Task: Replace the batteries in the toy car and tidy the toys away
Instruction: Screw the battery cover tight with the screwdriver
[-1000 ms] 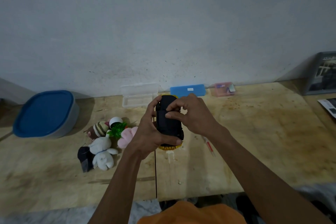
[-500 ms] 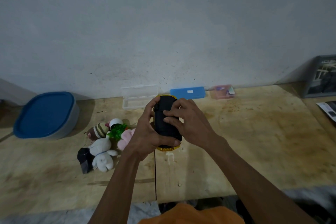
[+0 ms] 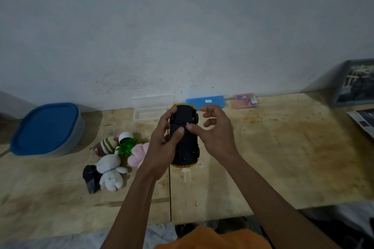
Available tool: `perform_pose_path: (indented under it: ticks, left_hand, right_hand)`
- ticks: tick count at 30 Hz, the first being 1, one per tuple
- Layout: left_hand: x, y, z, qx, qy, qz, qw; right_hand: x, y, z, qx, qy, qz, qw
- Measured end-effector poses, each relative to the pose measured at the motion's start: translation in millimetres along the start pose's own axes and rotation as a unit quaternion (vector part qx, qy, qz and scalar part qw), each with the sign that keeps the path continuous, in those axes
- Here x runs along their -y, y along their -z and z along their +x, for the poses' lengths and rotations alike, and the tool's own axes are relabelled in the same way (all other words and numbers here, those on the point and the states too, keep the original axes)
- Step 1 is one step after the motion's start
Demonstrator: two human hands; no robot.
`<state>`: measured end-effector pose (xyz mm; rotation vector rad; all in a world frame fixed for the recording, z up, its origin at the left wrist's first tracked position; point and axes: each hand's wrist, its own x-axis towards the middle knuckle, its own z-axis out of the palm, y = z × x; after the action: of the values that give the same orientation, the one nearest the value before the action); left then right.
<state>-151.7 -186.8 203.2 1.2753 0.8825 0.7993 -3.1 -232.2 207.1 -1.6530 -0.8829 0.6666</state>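
Both hands work the upturned yellow toy car (image 3: 185, 139): left hand (image 3: 162, 147) grips it, right hand (image 3: 214, 133) presses its black underside with fingers loosely spread; soft toys (image 3: 113, 159) still untidied.

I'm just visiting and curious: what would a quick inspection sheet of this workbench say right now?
Surface: wooden table, stained, with a seam down the middle.
Job's things: toy car held upside down, black underside up, yellow body edge showing; soft toys piled left of it; blue-lidded tub at far left.
Clutter: clear case, blue case and small pink box along the wall; printed paper at right edge.
Hands: left hand grips the car; right hand touches its underside with the thumb, other fingers curled clear of it.
Cables: nothing seen.
Surroundings: bare grey wall; framed picture leaning at right.
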Motion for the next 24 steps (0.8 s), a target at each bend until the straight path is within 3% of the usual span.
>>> perform_pose_path:
  ticks: [8,11,15,20,24]
  left_hand:
    - [26.2,-5.5,3.8,-0.003,0.042,-0.006,0.999]
    - [42.8,-12.0,10.5,-0.013,0.074,0.013,0.997]
    - [68.7,-25.2,16.6,-0.040,0.118,0.026,0.992]
    - [91.3,-42.7,16.5,-0.064,0.179,0.009,0.982]
    - [100.6,-49.7,18.4,-0.068,0.205,-0.002,0.976]
  right_hand:
    - [-25.9,5.6,5.9,0.040,-0.066,0.039,0.996]
    - [-52.6,11.5,16.4,0.014,-0.077,0.037,0.996]
    - [-106.3,32.9,35.2,-0.066,-0.118,-0.062,0.989]
    - [-176.2,53.7,41.0,0.029,-0.161,-0.232,0.959]
    - [-202.8,44.8,42.1,0.061,-0.210,-0.258,0.941]
